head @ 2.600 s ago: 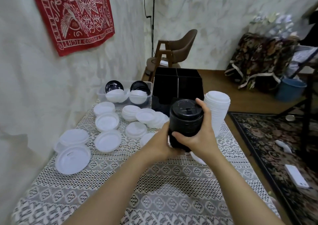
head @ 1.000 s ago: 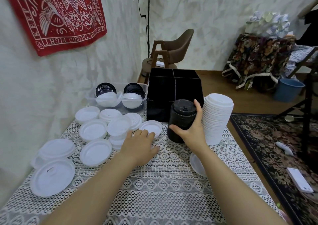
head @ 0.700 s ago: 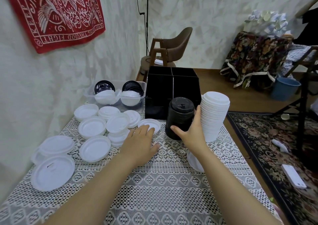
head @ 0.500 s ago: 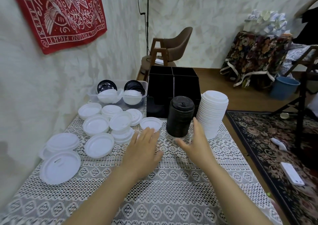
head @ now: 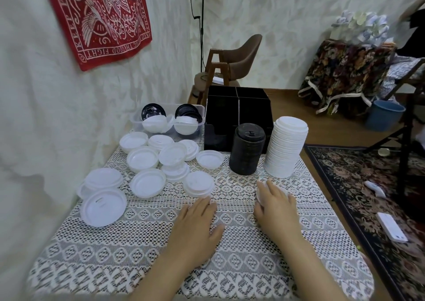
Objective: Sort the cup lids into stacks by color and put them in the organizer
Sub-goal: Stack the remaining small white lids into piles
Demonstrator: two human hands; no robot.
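A tall stack of black lids (head: 246,149) stands on the table beside a taller stack of white lids (head: 286,150), both in front of the black organizer (head: 238,114). Several loose white lids (head: 147,182) lie scattered on the left half of the table. My left hand (head: 197,227) lies flat on the lace cloth with straight fingers, just short of one white lid (head: 199,183). My right hand (head: 276,208) rests with straight fingers on top of a white lid (head: 261,191), most of it hidden under the palm.
A clear plastic bin (head: 135,122) at the back left holds black and white lids. The wall runs along the table's left side. To the right the table edge drops to a patterned rug (head: 368,185). A brown chair (head: 232,61) stands behind the organizer.
My right hand set the black stack down next to the white stack, let go and drew back onto a white lid. My left hand slid back toward me across the cloth.
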